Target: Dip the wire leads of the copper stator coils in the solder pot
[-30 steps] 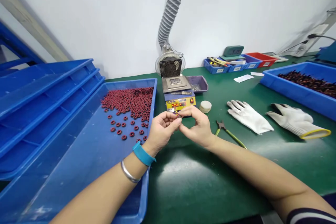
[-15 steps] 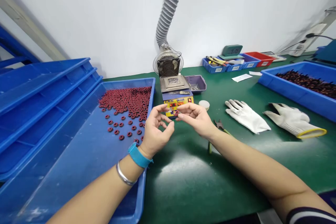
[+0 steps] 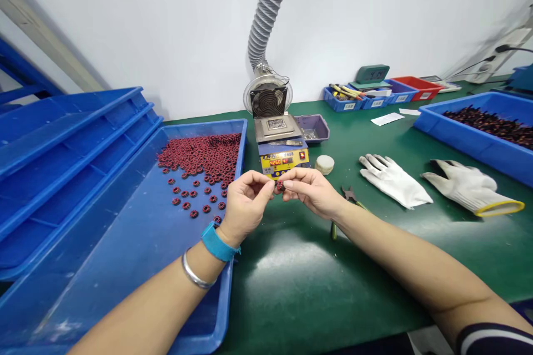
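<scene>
A small red-and-black wound ring coil is pinched between the thumb and fingers of my right hand. My left hand has its thumb and forefinger closed at the coil's left edge; whether they grip the winding or a wire end is too small to tell. Both hands are above the green table, just in front of a solder pot with a yellow panel and lit red digits. Left of them, a large blue tray holds a heap of similar coils, with several loose ones nearer me.
Cutting pliers lie behind my right forearm. Beside them are a round whitish tin and two white gloves. A purple bin stands by the pot. Another blue tray of dark parts is at right; stacked trays rise at left.
My left hand has moved right and its thumb and forefinger have closed at the coil. My right hand still holds the coil. The view has shifted slightly.
</scene>
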The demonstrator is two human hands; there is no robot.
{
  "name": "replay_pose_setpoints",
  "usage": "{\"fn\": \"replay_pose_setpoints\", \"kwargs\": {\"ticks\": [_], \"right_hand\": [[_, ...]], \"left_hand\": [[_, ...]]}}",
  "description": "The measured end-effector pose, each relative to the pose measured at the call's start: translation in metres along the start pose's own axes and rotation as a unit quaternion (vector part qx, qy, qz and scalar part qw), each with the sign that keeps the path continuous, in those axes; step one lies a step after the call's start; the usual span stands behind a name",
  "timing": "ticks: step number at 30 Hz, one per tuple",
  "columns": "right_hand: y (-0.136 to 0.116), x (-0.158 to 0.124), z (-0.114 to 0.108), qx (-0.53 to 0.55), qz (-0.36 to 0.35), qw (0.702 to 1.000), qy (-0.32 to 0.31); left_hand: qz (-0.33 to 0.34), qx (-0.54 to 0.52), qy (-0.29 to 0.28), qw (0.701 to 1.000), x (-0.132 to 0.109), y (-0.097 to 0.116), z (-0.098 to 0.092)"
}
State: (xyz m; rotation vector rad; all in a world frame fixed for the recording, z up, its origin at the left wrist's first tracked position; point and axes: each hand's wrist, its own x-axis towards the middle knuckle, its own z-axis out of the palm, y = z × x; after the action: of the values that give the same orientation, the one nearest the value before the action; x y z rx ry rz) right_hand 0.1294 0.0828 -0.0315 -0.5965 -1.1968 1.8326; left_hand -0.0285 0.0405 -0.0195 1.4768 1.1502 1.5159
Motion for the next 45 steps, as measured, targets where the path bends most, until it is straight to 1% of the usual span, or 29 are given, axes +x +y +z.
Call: {"fn": "replay_pose_setpoints", "kwargs": {"ticks": [3,5,9,11,14,16,17,19,21,23,25,27,30,32,37,40,45], "right_hand": [[0.000,0.001,0.000,0.005,-0.004,1.000,0.006],[0.000,0.001,0.002,0.001,-0.018,1.000,0.022],[-0.001,0.000,0.002,-0.011,-0.035,0.998,0.057],[-0.008,0.004,-0.003,-0.027,-0.045,0.996,0.075],[-0.029,0.023,-0.017,-0.095,-0.084,0.983,0.132],[-0.048,0.047,-0.029,-0.172,-0.092,0.963,0.184],[-0.058,0.061,-0.035,-0.218,-0.084,0.950,0.208],[-0.074,0.090,-0.047,-0.311,-0.067,0.917,0.240],[-0.085,0.116,-0.055,-0.407,-0.049,0.875,0.257],[-0.091,0.134,-0.061,-0.506,-0.033,0.822,0.261],[-0.093,0.146,-0.063,-0.577,-0.026,0.775,0.255],[-0.094,0.152,-0.061,-0.618,-0.025,0.746,0.248],[-0.092,0.159,-0.057,-0.661,-0.027,0.713,0.232],[-0.090,0.162,-0.056,-0.681,-0.029,0.697,0.223],[-0.086,0.170,-0.059,-0.704,-0.034,0.677,0.214],[-0.084,0.172,-0.059,-0.707,-0.036,0.674,0.211],[-0.086,0.167,-0.054,-0.696,-0.023,0.681,0.225]], "left_hand": [[-0.010,0.003,0.012,1.000,0.000,-0.001,0.000],[0.001,0.018,0.015,1.000,-0.001,-0.002,0.000],[0.071,0.086,-0.005,0.994,-0.005,-0.003,-0.001],[0.092,0.111,-0.004,0.990,-0.006,-0.004,-0.001],[0.066,0.126,0.006,0.990,-0.005,-0.008,-0.002],[0.034,0.131,-0.004,0.991,-0.002,-0.012,-0.002],[0.022,0.134,-0.011,0.991,-0.001,-0.014,-0.002],[0.005,0.144,-0.028,0.989,0.001,-0.017,-0.003],[-0.010,0.152,-0.043,0.987,0.002,-0.018,-0.003],[-0.024,0.153,-0.055,0.986,0.002,-0.018,-0.003],[-0.033,0.150,-0.064,0.986,0.002,-0.018,-0.003],[-0.039,0.143,-0.069,0.987,0.001,-0.017,-0.002],[-0.042,0.129,-0.071,0.988,0.002,-0.016,-0.001],[-0.042,0.121,-0.071,0.989,0.002,-0.016,-0.001],[-0.041,0.104,-0.077,0.991,0.003,-0.014,0.000],[-0.036,0.108,-0.079,0.990,0.003,-0.013,0.000],[-0.042,0.106,-0.078,0.990,0.003,-0.015,0.000]]}}
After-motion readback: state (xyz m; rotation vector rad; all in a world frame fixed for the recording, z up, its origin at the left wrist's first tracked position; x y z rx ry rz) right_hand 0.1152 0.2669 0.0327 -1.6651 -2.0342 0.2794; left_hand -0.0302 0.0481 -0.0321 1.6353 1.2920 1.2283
